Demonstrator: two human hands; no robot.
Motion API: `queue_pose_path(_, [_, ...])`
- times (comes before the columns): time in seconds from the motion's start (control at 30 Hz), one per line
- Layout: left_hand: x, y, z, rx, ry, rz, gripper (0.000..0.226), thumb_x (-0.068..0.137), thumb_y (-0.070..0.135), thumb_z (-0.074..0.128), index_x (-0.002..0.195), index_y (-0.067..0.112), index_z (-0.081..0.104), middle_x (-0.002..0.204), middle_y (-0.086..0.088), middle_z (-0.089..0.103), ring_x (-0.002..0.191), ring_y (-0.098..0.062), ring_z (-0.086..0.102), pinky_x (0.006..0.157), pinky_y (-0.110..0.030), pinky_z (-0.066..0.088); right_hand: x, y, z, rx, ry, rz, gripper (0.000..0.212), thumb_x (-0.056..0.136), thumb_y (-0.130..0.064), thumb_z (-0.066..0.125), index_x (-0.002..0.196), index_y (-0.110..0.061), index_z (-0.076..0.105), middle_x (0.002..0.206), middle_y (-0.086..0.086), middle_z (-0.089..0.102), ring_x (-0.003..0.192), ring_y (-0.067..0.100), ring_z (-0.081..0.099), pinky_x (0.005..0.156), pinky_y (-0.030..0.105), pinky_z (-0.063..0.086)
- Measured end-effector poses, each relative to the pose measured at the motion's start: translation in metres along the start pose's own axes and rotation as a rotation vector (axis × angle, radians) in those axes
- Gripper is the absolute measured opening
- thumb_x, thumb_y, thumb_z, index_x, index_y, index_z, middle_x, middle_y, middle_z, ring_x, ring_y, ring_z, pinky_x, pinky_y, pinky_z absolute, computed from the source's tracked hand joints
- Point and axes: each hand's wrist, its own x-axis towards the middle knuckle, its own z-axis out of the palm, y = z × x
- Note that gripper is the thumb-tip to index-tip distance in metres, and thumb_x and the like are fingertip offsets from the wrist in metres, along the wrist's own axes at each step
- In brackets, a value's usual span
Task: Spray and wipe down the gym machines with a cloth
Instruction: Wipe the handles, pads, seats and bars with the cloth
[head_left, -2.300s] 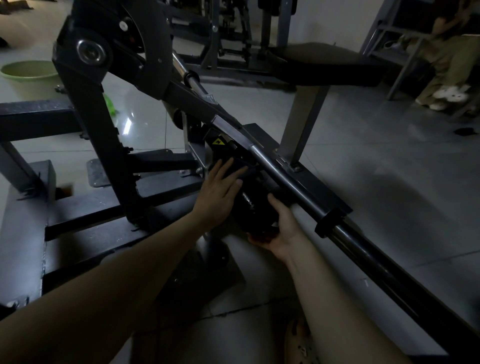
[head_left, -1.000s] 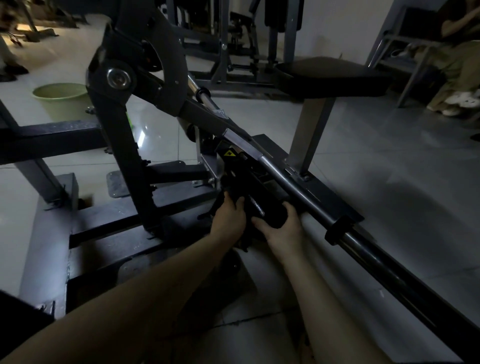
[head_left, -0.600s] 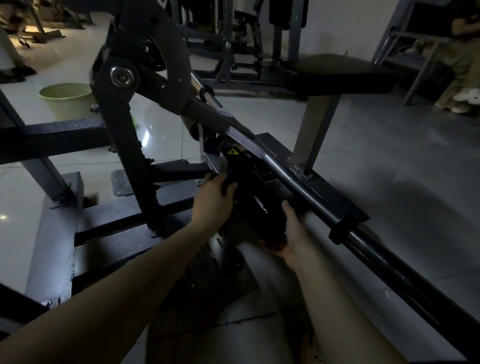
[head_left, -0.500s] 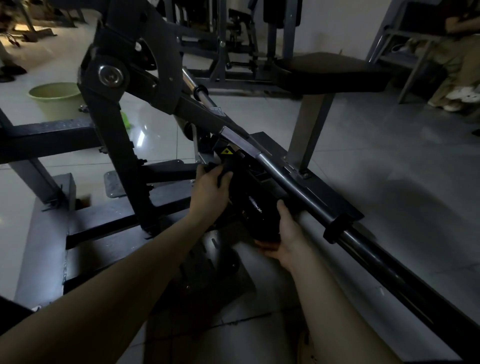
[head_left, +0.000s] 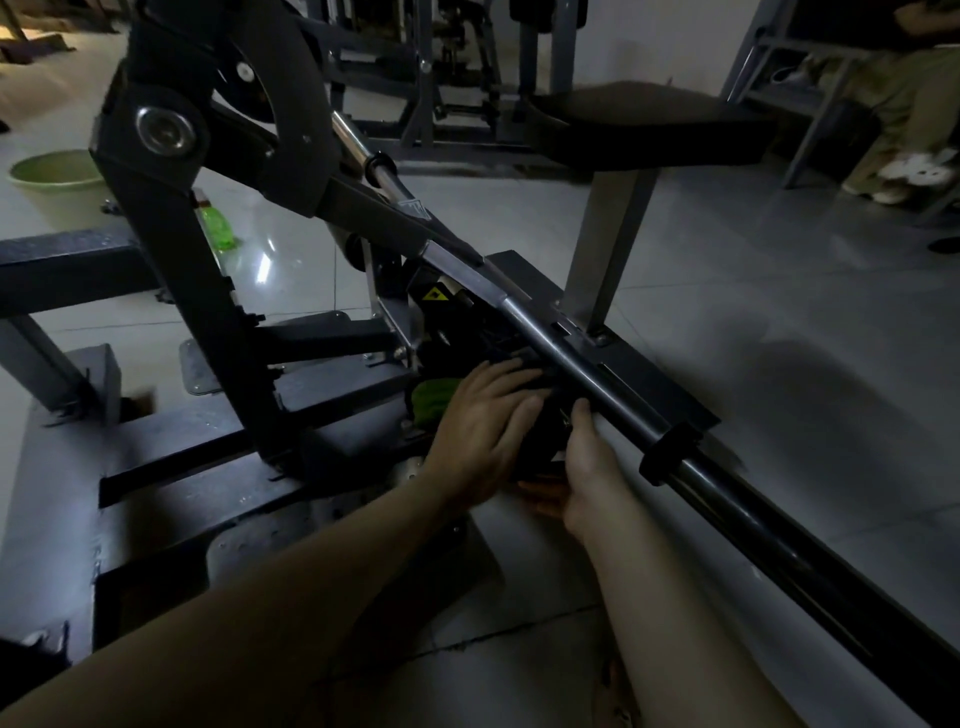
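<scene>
A dark gym machine (head_left: 208, 322) with a long steel lever bar (head_left: 571, 358) fills the head view. Under the bar sits a black block (head_left: 540, 441) of the machine, below a yellow warning sticker (head_left: 434, 296). My left hand (head_left: 483, 421) lies flat on the block with fingers straight. A green cloth (head_left: 434, 402) shows from under its thumb side. My right hand (head_left: 582, 467) grips the block's near end, thumb on top and fingers underneath. A green spray bottle (head_left: 218, 234) lies on the floor behind the frame.
A green basin (head_left: 52, 182) stands on the tiled floor at far left. The machine's black seat pad (head_left: 649, 124) is up on its post to the right. More machines stand at the back. A seated person (head_left: 909, 104) is at top right.
My left hand has slid down from beside the warning sticker onto the lower block, fingers now spread flat, and the green cloth has come into view. My right hand keeps its grip.
</scene>
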Motion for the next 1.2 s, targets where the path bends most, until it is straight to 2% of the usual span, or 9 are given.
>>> queue_pose_path(0.13, [-0.029,-0.004,0.013,0.103,0.060,0.142,0.045,0.107,0.036,0.033,0.145,0.022,0.054,0.159,-0.001,0.042,0.154,-0.014,0.024,0.128,-0.040,0.011,0.004,0.002,-0.006,0.171,-0.036,0.042,0.062,0.101,-0.071,0.030,0.142,-0.031,0.052,0.124,0.020,0.064,0.110,0.043,0.063,0.099,0.059,0.052])
queue_pose_path(0.23, [-0.028,-0.020,0.012,0.224,0.034,0.139,0.053,0.107,0.043,0.029,0.156,0.025,0.038,0.166,-0.003,0.029,0.157,-0.016,0.012,0.128,-0.042,0.009,0.007,0.004,-0.010,0.219,-0.066,0.020,0.064,0.100,-0.072,0.029,0.148,-0.032,0.047,0.123,0.019,0.063,0.113,0.043,0.061,0.103,0.064,0.048])
queue_pose_path(0.37, [-0.003,-0.041,-0.001,0.215,0.041,-0.117,0.063,0.104,0.057,0.027,0.161,0.029,0.023,0.170,0.002,0.016,0.157,-0.011,0.000,0.128,-0.046,0.006,0.002,0.006,-0.008,0.137,-0.085,-0.003,0.071,0.099,-0.074,0.029,0.153,-0.031,0.039,0.130,0.016,0.061,0.108,0.039,0.062,0.092,0.058,0.052])
queue_pose_path(0.47, [0.014,-0.056,-0.008,0.116,0.077,-0.287,0.067,0.102,0.063,0.027,0.162,0.033,0.018,0.171,0.010,0.006,0.155,-0.006,-0.004,0.126,-0.042,0.003,-0.002,0.006,-0.006,0.056,-0.106,-0.022,0.069,0.099,-0.072,0.031,0.154,-0.030,0.039,0.137,0.016,0.059,0.109,0.037,0.062,0.101,0.061,0.049])
queue_pose_path(0.63, [0.012,-0.046,0.003,-0.118,0.148,-0.447,0.072,0.100,0.067,0.028,0.162,0.036,0.009,0.170,0.017,-0.003,0.155,-0.007,-0.009,0.127,-0.053,0.007,-0.006,0.004,-0.004,-0.031,-0.106,-0.067,0.066,0.101,-0.069,0.032,0.151,-0.027,0.042,0.121,0.010,0.063,0.101,0.032,0.063,0.099,0.056,0.050])
queue_pose_path(0.73, [-0.013,-0.029,0.014,-0.077,0.126,-0.362,0.073,0.101,0.060,0.031,0.163,0.032,0.005,0.170,0.013,-0.008,0.156,-0.008,-0.010,0.128,-0.047,0.003,-0.006,0.002,-0.005,-0.050,-0.098,-0.080,0.068,0.100,-0.070,0.034,0.151,-0.026,0.044,0.135,0.014,0.062,0.115,0.037,0.062,0.090,0.049,0.051])
queue_pose_path(0.83, [-0.043,-0.014,0.018,0.076,0.054,-0.126,0.070,0.103,0.053,0.031,0.163,0.024,0.010,0.171,0.006,-0.004,0.157,-0.009,-0.009,0.127,-0.033,-0.005,-0.003,0.004,-0.007,0.003,-0.086,-0.088,0.072,0.098,-0.073,0.035,0.150,-0.026,0.047,0.135,0.015,0.063,0.119,0.038,0.062,0.101,0.053,0.051])
queue_pose_path(1.0, [-0.050,-0.027,0.000,0.373,-0.072,0.187,0.068,0.106,0.055,0.024,0.162,0.018,0.017,0.171,-0.005,0.008,0.158,-0.016,-0.001,0.128,-0.036,-0.001,0.001,0.008,-0.009,0.055,-0.117,-0.090,0.072,0.097,-0.076,0.032,0.151,-0.030,0.046,0.135,0.014,0.063,0.119,0.037,0.062,0.105,0.060,0.047])
queue_pose_path(1.2, [-0.008,-0.060,-0.007,0.219,0.016,-0.259,0.071,0.102,0.061,0.017,0.163,0.030,-0.002,0.170,0.001,-0.012,0.157,-0.020,-0.006,0.128,-0.050,0.009,-0.007,0.010,-0.012,-0.052,-0.151,-0.099,0.055,0.098,-0.067,0.046,0.137,-0.029,0.055,0.129,0.010,0.067,0.116,0.036,0.064,0.102,0.056,0.050])
